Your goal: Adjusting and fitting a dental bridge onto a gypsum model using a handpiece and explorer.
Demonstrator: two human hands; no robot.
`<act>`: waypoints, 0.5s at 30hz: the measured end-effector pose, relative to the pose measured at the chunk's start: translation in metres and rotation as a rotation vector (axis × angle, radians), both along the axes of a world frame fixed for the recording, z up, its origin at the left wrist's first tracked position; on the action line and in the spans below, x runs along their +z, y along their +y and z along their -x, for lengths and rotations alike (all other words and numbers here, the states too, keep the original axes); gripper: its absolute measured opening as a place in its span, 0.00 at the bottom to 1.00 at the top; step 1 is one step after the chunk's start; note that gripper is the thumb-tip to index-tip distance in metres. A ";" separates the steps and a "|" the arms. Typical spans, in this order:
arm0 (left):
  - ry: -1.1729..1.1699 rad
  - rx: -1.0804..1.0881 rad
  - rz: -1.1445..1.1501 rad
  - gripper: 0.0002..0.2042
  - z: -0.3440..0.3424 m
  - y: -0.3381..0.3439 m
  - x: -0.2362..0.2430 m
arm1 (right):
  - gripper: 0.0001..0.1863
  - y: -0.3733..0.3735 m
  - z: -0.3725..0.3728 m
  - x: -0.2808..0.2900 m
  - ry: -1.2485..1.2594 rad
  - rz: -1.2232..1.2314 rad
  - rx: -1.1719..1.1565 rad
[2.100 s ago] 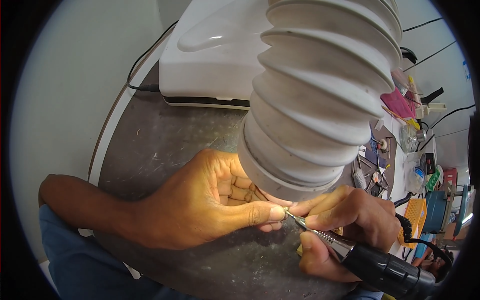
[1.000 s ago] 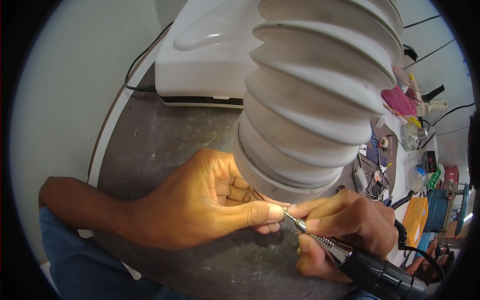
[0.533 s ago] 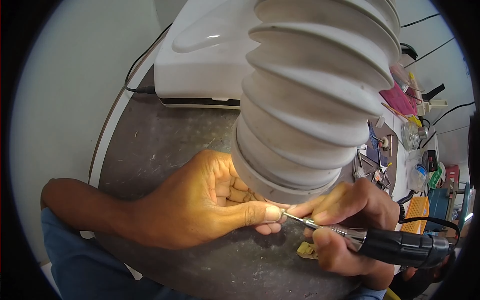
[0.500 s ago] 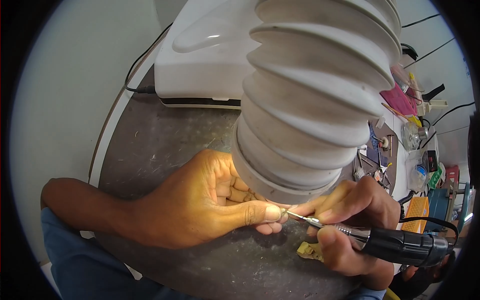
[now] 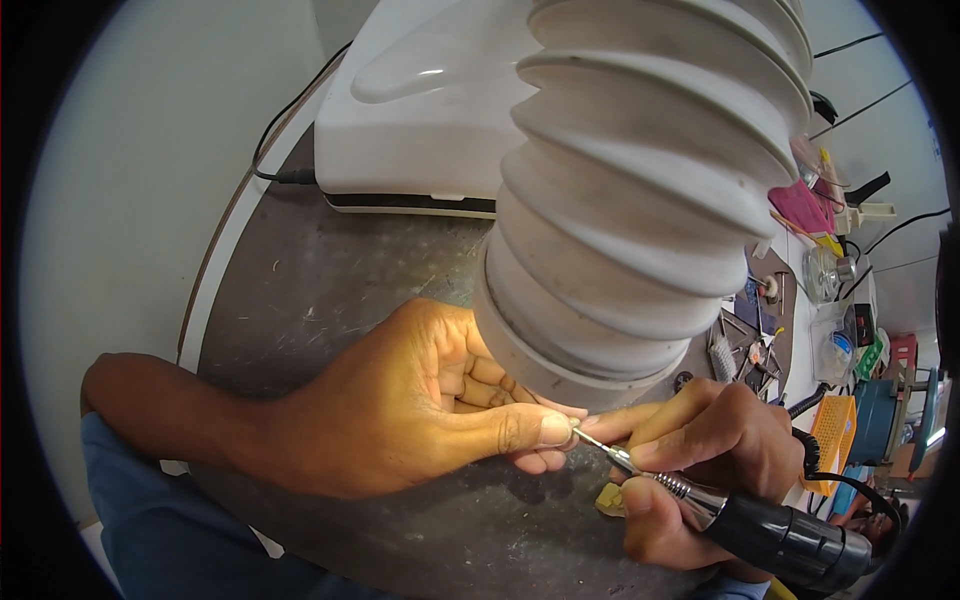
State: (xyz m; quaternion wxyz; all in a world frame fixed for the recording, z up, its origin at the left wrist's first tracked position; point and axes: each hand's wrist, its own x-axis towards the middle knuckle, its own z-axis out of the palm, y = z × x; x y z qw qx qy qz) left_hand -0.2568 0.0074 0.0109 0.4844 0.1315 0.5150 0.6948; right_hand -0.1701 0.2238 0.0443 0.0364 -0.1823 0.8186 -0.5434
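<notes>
My left hand (image 5: 430, 420) pinches a tiny pale piece (image 5: 573, 424) between thumb and fingertips, mostly covered by them; its kind is too small to tell. In my right hand (image 5: 715, 445) is a rotary handpiece (image 5: 790, 540), black at the back and silver toward the front, gripped like a pen. Its thin bur (image 5: 592, 438) points left, with the tip at the small piece. A yellowish lump (image 5: 610, 499), partly hidden by the right hand, lies on the dark bench mat (image 5: 340, 260). Light falls on both hands' fingertips.
A wide white ribbed suction hose (image 5: 640, 190) hangs just above my fingers, from a white machine (image 5: 430, 140) behind. To the right lie several small tools (image 5: 740, 345), a glass jar (image 5: 825, 272) and an orange basket (image 5: 832, 435). A black cord (image 5: 885, 500) trails beside the handpiece.
The handpiece has tilted, its back end swinging down and toward me, while the bur tip stays at the small piece. My right hand has turned with it; the left is nearly still.
</notes>
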 end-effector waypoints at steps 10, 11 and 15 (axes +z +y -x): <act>0.010 -0.001 -0.037 0.10 0.000 0.000 -0.003 | 0.14 -0.007 0.008 0.001 0.278 -0.225 0.042; 0.034 -0.022 -0.032 0.10 0.000 0.000 -0.003 | 0.14 -0.007 0.007 0.003 0.250 -0.223 0.028; 0.078 -0.060 -0.018 0.09 0.001 -0.001 -0.003 | 0.13 -0.005 0.008 -0.001 0.255 -0.180 0.029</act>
